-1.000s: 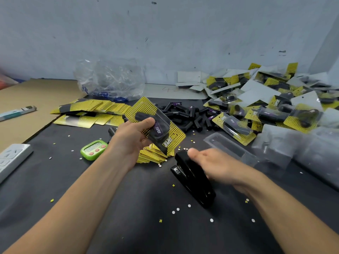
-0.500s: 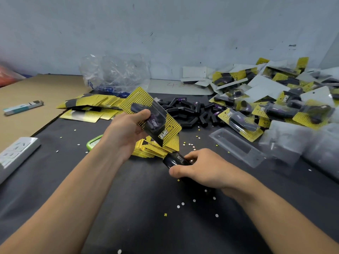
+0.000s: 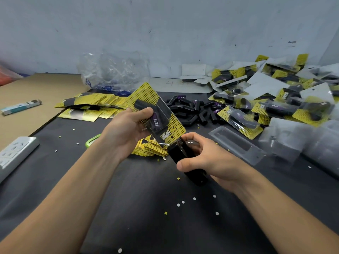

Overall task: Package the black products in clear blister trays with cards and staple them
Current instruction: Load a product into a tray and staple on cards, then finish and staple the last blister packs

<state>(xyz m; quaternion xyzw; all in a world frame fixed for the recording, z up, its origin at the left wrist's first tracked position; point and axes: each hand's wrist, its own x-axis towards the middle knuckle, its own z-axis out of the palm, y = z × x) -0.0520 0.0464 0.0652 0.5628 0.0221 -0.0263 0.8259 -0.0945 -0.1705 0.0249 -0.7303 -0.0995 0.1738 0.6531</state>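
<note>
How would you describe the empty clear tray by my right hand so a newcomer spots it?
Start on the black mat. Just right of the right hand, which grips the black stapler, one clear blister tray lies flat on its own. Unlike the finished packs behind it, it holds no yellow card and no black product.

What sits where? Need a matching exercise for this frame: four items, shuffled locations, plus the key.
Column 1
1. stapler
2. carded blister pack
3. power strip
4. empty clear tray

Column 2
A. lying on the black mat, right of both hands
B. gripped by the right hand
C. at the left edge of the view
D. held up in the left hand

Pairs: 1-B, 2-D, 3-C, 4-A
</note>
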